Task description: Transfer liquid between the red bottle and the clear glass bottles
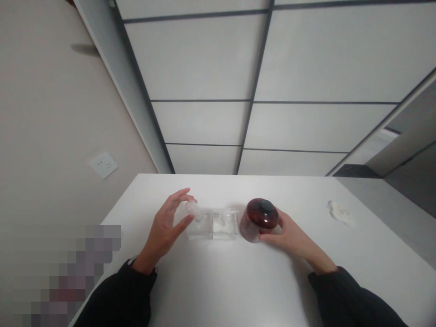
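On the white table [231,281] stands a clear two-part container [211,229] with two round clear knobs on top. My left hand [166,225] is at its left end, thumb and fingers curled around the left knob [193,210]. The right knob [225,215] is untouched. Just right of the container is a round jar [250,227] with a dark red translucent lid [261,213] and a black knob. My right hand [284,234] grips this jar from its right side, the thumb in front and the other fingers mostly hidden behind.
A crumpled white item [340,213] lies on the table at the right. Behind the table's far edge rise white panels [200,59] with dark strips. A socket [104,165] is on the left wall. A blurred, pixelated patch covers the lower left.
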`<state>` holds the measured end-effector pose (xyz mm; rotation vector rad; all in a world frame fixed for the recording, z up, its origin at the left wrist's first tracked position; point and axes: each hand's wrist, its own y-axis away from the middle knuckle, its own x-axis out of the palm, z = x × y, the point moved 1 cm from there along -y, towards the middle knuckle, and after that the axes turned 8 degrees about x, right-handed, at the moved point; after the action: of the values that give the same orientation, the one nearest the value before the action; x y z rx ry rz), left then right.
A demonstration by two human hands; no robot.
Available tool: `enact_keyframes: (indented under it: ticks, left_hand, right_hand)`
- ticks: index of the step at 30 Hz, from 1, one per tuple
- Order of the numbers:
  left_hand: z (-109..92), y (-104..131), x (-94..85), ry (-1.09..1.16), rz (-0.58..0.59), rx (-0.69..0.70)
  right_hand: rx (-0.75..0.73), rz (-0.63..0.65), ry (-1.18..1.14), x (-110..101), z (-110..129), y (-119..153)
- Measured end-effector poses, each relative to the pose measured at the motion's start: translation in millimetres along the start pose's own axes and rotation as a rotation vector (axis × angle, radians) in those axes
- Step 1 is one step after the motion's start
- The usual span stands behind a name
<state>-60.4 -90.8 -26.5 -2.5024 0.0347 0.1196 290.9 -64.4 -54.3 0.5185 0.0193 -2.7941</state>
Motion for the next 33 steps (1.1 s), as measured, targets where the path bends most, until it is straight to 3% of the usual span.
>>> enact_keyframes:
  ticks: [24,33]
  left_hand:
    - [-3.2,-0.5,1.6,0.033,-0.083,-0.113]
    - [-2.3,-1.2,2.2,0.071,-0.128,-0.061]
  right_hand:
    - [0.003,0.008,0.004,0.7,-4.4,-0.3]
    - [0.008,0.008,0.007,0.5,-1.9,0.2]
